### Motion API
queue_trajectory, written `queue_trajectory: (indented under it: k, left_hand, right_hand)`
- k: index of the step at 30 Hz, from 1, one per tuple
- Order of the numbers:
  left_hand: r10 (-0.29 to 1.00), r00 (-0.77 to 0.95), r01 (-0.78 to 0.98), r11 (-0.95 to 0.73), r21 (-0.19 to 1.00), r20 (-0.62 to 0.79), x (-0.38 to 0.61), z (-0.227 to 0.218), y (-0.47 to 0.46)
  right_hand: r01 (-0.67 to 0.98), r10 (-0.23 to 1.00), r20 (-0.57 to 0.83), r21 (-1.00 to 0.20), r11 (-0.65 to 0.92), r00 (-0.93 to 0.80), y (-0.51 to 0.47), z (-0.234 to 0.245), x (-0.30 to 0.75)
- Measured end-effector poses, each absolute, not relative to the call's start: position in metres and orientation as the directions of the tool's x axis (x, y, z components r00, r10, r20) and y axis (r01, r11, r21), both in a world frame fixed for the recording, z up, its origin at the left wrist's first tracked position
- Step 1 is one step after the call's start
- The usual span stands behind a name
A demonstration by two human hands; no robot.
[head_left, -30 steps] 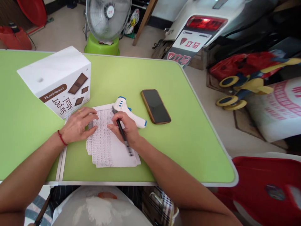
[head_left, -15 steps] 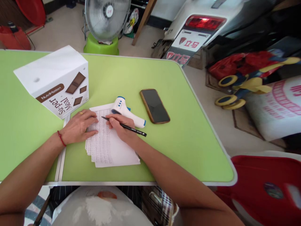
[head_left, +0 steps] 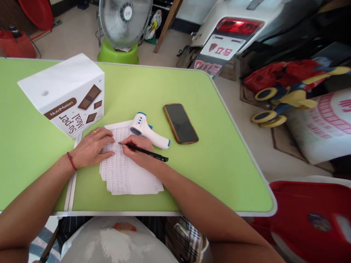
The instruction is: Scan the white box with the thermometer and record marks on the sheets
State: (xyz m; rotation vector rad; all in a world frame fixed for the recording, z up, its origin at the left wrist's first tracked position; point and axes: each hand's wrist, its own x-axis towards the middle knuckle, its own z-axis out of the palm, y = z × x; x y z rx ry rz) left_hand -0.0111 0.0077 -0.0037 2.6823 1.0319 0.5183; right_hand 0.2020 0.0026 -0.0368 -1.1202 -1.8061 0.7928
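My right hand (head_left: pixel 138 151) is closed around a black pen (head_left: pixel 150 153), its tip on or just over the written part of a stack of paper sheets (head_left: pixel 142 179). Rows of small handwriting cover the left side of the top sheet, and its right side is blank. My left hand (head_left: pixel 93 147) lies flat with fingers apart, its fingertips on the left edge of the paper. A white and blue infrared thermometer (head_left: pixel 155 137) lies across the top of the sheets, just beyond my right hand.
A phone in a brown case (head_left: pixel 181 123) lies right of the thermometer on the green table (head_left: pixel 219 175). A white NutriMotion box (head_left: pixel 74 106) stands at the left. Beyond the table are a fan (head_left: pixel 126 22) and a white scooter (head_left: pixel 236 25); a red chair (head_left: pixel 309 204) stands at right.
My right hand and the pen have moved slightly down the page, toward me. The box at the left has shifted slightly to the right. My left hand stays in place.
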Motion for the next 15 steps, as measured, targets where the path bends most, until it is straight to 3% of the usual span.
queue_trajectory:
  k: [15]
  left_hand:
    - [0.677,0.698,0.597,-0.731,0.332,0.235,-0.0116,-0.0042,0.0089]
  right_hand:
    - [0.422,0.964,0.138,-0.879,0.224,-0.226,0.0022,-0.0274,0.2033]
